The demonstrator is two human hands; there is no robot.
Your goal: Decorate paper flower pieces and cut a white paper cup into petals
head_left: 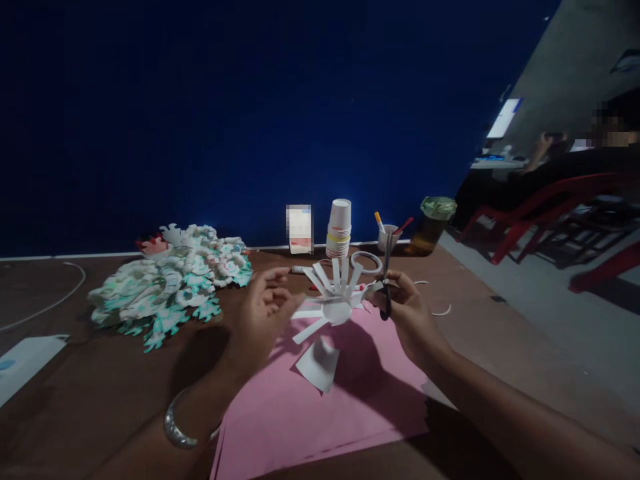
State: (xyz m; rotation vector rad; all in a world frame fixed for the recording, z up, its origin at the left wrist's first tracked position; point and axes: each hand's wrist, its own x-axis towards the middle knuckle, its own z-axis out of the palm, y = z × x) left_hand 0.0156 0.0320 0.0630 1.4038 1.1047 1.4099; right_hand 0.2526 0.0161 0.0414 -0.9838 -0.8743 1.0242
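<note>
A white paper cup [337, 311], its wall cut into several strips spread outward like petals, is held above pink paper sheets [320, 420]. My left hand [267, 310] is closed with its thumb over a strip on the cup's left side. In my right hand [407, 310] are dark-handled scissors [387, 283], blades pointing up. The right fingers also lie against a strip on the cup's right side. Below the cup, a loose white paper piece [319, 363] rests on the pink sheets.
A pile of white and green cut-paper shapes [175, 283] lies left. Behind stand stacked paper cups [340, 227], a phone [300, 230], a cup with pens [388, 237], a tape ring [367, 262] and a green-topped container [433, 223]. Red chairs [540, 200] and a person are at right.
</note>
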